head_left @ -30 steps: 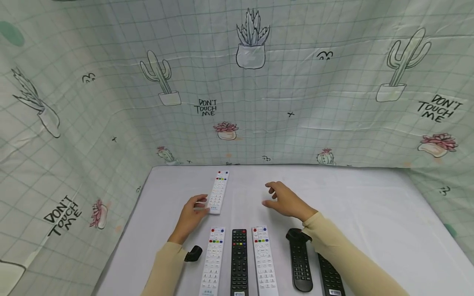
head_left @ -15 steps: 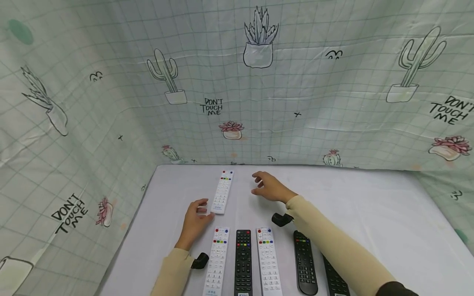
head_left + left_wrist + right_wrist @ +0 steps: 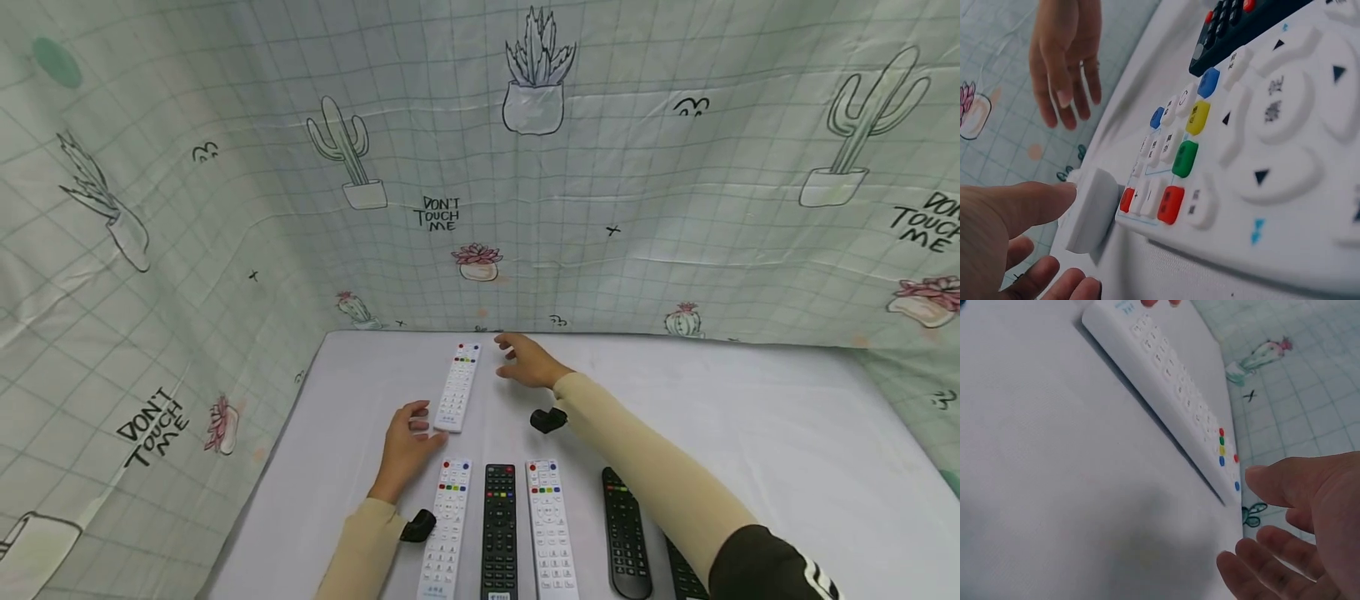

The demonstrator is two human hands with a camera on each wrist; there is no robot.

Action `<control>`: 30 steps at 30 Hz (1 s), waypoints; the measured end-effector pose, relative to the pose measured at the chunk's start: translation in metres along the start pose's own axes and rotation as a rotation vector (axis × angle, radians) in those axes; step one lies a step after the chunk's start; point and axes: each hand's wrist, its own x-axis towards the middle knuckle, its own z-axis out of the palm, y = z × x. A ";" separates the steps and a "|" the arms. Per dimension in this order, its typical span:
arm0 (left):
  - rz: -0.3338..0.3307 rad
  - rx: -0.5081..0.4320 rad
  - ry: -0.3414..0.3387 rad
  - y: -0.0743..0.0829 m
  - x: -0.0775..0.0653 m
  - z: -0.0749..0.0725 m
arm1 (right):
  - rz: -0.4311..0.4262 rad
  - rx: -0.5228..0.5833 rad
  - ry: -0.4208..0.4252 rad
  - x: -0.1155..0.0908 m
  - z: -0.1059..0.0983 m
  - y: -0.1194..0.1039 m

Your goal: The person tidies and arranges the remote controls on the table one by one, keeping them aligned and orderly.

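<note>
A white remote control (image 3: 457, 387) with coloured buttons lies at the back left of the table, slightly slanted. My left hand (image 3: 407, 448) is at its near end, fingers spread and loosely bent, thumb tip right by the end edge. In the left wrist view that thumb overlaps the white remote's end (image 3: 1092, 212). Beyond the far right corner hovers my right hand (image 3: 531, 362), thumb and fingers parted with nothing between them. The right wrist view has this hand (image 3: 1297, 531) beside the far end of the remote, apart from it.
Along the front stand in a row a white remote (image 3: 446, 533), a black remote (image 3: 499, 533), another white remote (image 3: 551, 533) and a rounded black remote (image 3: 627, 533). Another black remote (image 3: 682, 575) is partly under the right sleeve. A patterned cloth (image 3: 570, 208) hangs behind the table.
My right hand has moved left and away from me, towards the far end of the back remote. The left hand has shifted slightly round its near end. The head view has turned a little left.
</note>
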 end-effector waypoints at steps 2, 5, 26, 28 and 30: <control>-0.010 -0.004 0.000 0.001 0.001 0.002 | 0.001 -0.013 0.005 0.004 0.001 -0.002; -0.019 -0.004 0.004 0.002 0.002 0.003 | 0.019 -0.015 0.015 0.009 0.006 -0.006; -0.053 0.096 -0.026 0.008 0.008 0.008 | 0.065 -0.018 0.009 0.038 0.035 -0.005; -0.058 0.095 -0.034 0.010 0.008 0.007 | 0.059 -0.044 0.007 0.041 0.036 -0.006; -0.057 0.097 -0.039 0.010 0.008 0.007 | 0.052 -0.067 0.005 0.044 0.037 -0.006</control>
